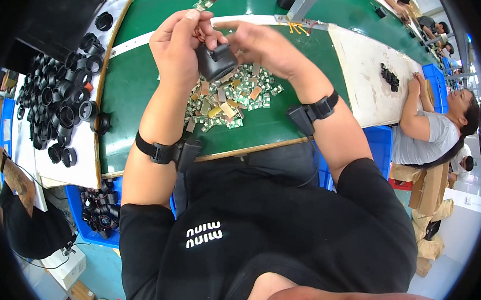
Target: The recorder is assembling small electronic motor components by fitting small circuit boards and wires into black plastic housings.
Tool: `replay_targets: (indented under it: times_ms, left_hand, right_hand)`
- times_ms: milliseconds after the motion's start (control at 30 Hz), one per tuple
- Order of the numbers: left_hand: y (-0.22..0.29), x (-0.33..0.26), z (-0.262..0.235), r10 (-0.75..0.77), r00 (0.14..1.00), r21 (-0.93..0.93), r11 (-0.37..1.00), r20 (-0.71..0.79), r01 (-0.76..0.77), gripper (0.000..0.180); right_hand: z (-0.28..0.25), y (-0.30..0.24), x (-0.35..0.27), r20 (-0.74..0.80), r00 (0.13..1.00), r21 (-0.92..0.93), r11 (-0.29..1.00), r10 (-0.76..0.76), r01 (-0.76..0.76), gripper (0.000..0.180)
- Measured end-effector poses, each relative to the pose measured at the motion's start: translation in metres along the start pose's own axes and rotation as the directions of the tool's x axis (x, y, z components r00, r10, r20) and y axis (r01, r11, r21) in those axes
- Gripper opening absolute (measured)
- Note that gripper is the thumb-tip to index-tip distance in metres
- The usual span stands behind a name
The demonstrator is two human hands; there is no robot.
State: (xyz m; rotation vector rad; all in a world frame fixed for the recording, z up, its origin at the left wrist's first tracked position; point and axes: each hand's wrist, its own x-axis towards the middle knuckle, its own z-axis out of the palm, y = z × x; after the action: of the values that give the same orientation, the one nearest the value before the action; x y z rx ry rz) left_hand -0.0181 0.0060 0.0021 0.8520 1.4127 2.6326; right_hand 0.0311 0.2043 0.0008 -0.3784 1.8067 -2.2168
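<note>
My left hand point(179, 42) is closed, its thumb and forefinger pinching a small green circuit board point(205, 2) above the green table. Reddish wires point(198, 35) show between its fingers and a rounded black plastic housing point(215, 65), which hangs just below that hand's fingertips. My right hand point(263, 47) is at the housing's right side, its fingers smeared by motion; whether they grip the housing cannot be made out. Beneath both hands lies a loose pile of small circuit boards point(225, 105), mixed with tan and yellowish pieces.
Many black plastic rings and housings point(61, 99) crowd a white surface at left. A blue bin point(115, 238) below holds more black parts. A metal post point(305, 2) rises at the far edge, near yellow wires point(298, 28). Seated at right, a person point(432, 125) works near small black parts point(390, 77).
</note>
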Motion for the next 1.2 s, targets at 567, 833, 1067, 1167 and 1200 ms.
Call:
replay_targets:
  times_ms: [567, 833, 1067, 1167, 1200]
  left_hand:
    - [-0.004, 0.028, 0.025, 0.125, 0.973, 0.061, 0.992, -0.195, -0.115, 0.008]
    - [0.161, -0.16, -0.066, -0.562, 0.557, 0.382, 0.826, 0.611, 0.415, 0.011]
    - [0.15, -0.357, -0.268, -0.649, 0.279, 0.413, -0.059, -0.707, 0.909, 0.03]
    - [0.159, -0.35, -0.288, -0.125, 0.346, 0.341, -0.646, -0.93, 0.683, 0.077]
    - [0.163, -0.373, -0.308, -0.115, 0.339, 0.351, -0.489, -0.934, 0.799, 0.079]
  right_hand:
    - [-0.144, -0.021, 0.073, -0.615, 0.723, -0.703, -0.197, -0.313, -0.683, 0.054]
    - [-0.029, -0.028, -0.127, 0.223, 0.443, -0.974, -0.214, -0.868, 0.072, 0.03]
    - [-0.26, 0.085, -0.645, -0.671, 0.199, -0.193, -0.091, -0.714, -0.977, 0.031]
    - [-0.294, 0.271, -0.657, -0.776, 0.608, -0.631, 0.198, -0.166, -0.75, 0.031]
    - [-0.284, 0.311, -0.62, -0.793, 0.601, -0.609, 0.154, -0.102, -0.778, 0.032]
